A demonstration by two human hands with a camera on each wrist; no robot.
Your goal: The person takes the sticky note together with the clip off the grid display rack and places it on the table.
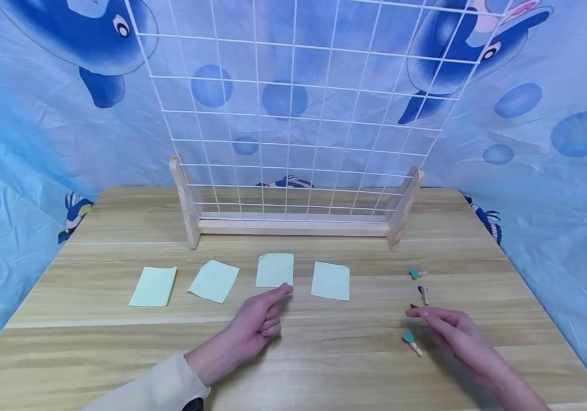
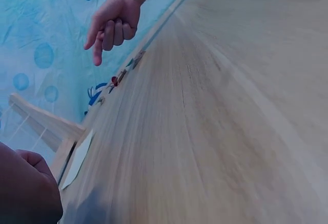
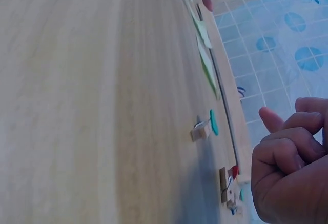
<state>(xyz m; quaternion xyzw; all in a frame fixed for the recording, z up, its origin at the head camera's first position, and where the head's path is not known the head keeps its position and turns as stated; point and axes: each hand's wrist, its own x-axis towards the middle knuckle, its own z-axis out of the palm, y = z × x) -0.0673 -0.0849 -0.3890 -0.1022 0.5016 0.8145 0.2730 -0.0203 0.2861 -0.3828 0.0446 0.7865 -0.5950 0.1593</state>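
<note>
My left hand (image 1: 254, 328) is over the table with its index finger extended and the others folded in. Its fingertip overlaps the lower edge of a pale green paper note (image 1: 275, 269) in the head view. On the right, my right hand (image 1: 460, 339) hovers above small wooden clothespins, thumb and index finger stretched forward, other fingers curled, nothing between them. Its fingertips partly cover a clothespin with a red top (image 3: 234, 171). A teal-topped clothespin (image 1: 412, 342) lies nearer me; a dark blue-topped clothespin (image 1: 424, 294) and another teal-topped clothespin (image 1: 417, 274) lie beyond.
More green notes flank the middle one: one note (image 1: 330, 281) to its right, a tilted note (image 1: 214, 281) and a thicker note pad (image 1: 153, 286) to its left. Behind them a white wire grid (image 1: 303, 120) stands in a wooden base (image 1: 293, 227). A blue printed curtain (image 1: 545, 188) surrounds the table.
</note>
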